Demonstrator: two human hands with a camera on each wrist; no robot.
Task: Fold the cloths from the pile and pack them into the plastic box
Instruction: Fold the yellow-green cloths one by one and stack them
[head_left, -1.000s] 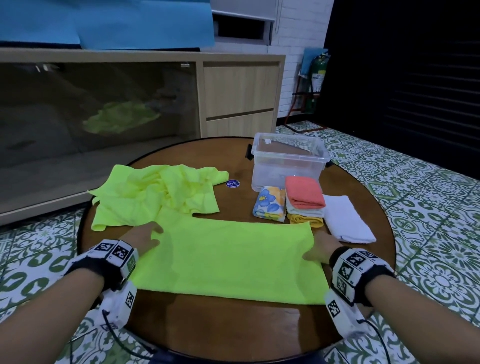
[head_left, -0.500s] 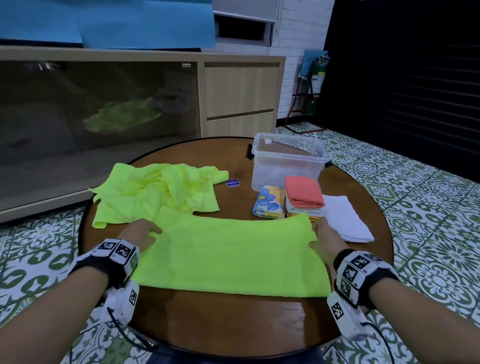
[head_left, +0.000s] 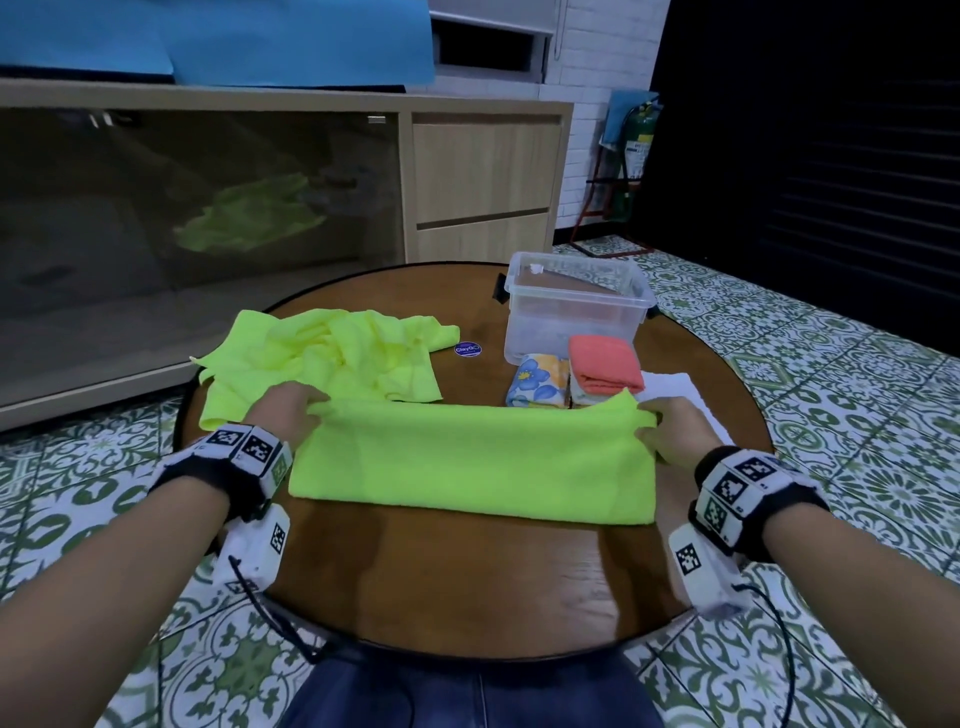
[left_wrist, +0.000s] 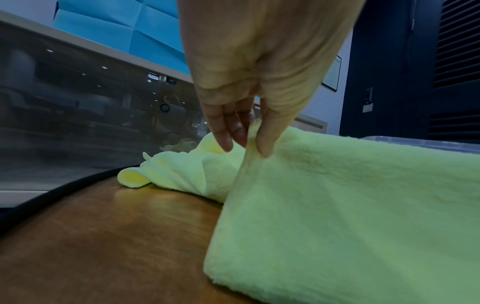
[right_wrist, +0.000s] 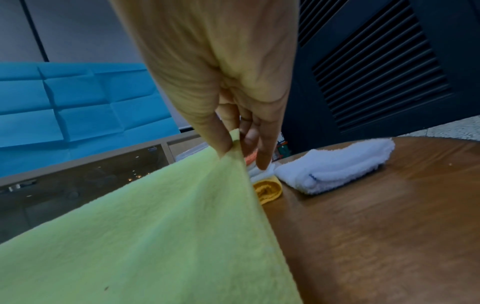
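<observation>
A bright yellow-green cloth (head_left: 472, 462) (left_wrist: 350, 216) (right_wrist: 145, 236) lies across the near half of the round wooden table (head_left: 467, 582). Its far edge is lifted off the wood. My left hand (head_left: 291, 410) (left_wrist: 246, 142) pinches the far left corner between thumb and fingers. At the far right corner my right hand (head_left: 660, 423) (right_wrist: 233, 144) pinches the cloth the same way. A crumpled yellow-green cloth pile (head_left: 332, 358) (left_wrist: 182, 170) sits behind the left hand. The clear plastic box (head_left: 576, 306) stands at the back right of the table and looks to hold no cloths.
Folded cloths sit in front of the box: a floral one (head_left: 537, 382), a coral one (head_left: 605, 369) stacked on others, an orange roll (right_wrist: 267, 190) and a white towel (head_left: 675, 395) (right_wrist: 335, 164). A blue sticker (head_left: 467, 349) lies mid-table. A wooden cabinet (head_left: 483, 176) stands behind.
Both hands went from resting on the flat cloth's sides to its far corners, pinched them and lifted the far edge up and toward me. The cloth now looks shorter front to back.
</observation>
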